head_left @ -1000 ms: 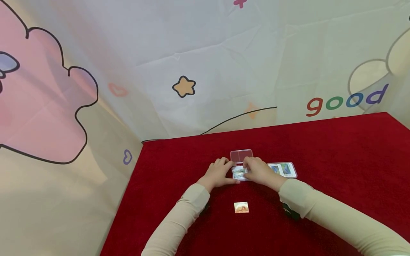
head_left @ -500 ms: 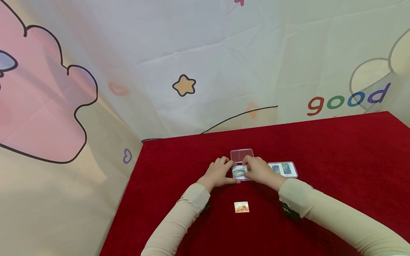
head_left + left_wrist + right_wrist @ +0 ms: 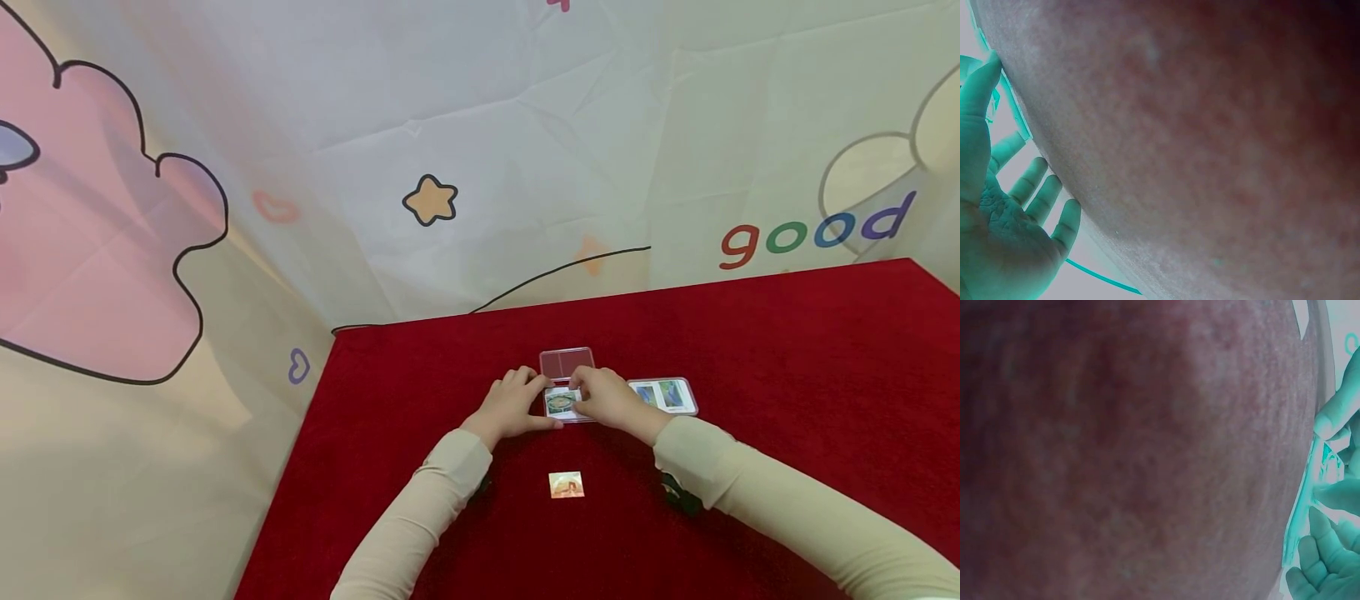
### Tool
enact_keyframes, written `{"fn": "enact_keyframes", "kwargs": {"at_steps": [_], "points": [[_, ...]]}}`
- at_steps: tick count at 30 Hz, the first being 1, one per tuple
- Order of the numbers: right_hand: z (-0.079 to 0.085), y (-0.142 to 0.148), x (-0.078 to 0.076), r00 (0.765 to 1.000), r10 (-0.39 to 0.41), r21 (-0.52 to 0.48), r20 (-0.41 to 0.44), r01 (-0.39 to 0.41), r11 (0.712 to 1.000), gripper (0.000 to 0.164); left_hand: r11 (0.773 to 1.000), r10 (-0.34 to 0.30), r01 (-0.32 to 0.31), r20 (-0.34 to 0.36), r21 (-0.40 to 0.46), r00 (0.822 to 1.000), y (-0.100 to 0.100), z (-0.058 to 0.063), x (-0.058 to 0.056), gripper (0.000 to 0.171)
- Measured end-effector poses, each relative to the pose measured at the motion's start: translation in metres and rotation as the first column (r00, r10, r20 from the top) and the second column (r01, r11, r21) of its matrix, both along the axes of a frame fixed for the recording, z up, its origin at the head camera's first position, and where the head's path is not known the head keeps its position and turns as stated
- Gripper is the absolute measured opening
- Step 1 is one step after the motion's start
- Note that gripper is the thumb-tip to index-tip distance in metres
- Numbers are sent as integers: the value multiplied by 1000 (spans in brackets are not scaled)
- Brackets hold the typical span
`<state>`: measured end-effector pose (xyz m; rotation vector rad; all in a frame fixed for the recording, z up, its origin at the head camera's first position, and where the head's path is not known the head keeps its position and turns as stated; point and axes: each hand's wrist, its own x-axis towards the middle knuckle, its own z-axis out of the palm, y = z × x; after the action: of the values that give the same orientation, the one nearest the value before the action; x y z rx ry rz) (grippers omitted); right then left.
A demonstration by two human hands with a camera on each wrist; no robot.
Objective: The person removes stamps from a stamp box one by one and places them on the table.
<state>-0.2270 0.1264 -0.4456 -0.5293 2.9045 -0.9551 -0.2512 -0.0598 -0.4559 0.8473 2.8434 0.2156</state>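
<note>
In the head view a small picture card (image 3: 561, 403) lies at a clear plastic case (image 3: 570, 420) on the red cloth. My left hand (image 3: 513, 407) holds the case at its left side, index finger at the far edge and thumb along the near edge. My right hand (image 3: 606, 398) pinches the card's right part between thumb and index finger, covering some of it. The left wrist view shows my left hand (image 3: 1016, 231) with spread fingers, thumb at the case's edge. In the right wrist view, fingers of my right hand (image 3: 1329, 556) lie beside the case (image 3: 1300, 519).
Just behind the case lies a clear panel (image 3: 566, 364) with a dividing line. A second clear case (image 3: 686, 398) with two bluish pictures is partly behind my right wrist. One loose orange-toned picture card (image 3: 566, 484) lies nearer me on the red cloth (image 3: 420, 375).
The picture card under my right fingers has shifted slightly, and its picture shows more plainly with less glare. Both hands stay at nearly the same place.
</note>
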Motion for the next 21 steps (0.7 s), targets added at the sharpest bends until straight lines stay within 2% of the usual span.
{"fn": "enact_keyframes", "kwargs": {"at_steps": [12,21], "points": [[2,2,1,1000,-5,-62,-13,4,998,10,1000,-1,1,-13,-11,1000,0,-2,-1,64],[0,4,1,1000,3,-106,-26,-6,994,6,1000,0,0,-8,-1,1000,0,0,1,64]]}}
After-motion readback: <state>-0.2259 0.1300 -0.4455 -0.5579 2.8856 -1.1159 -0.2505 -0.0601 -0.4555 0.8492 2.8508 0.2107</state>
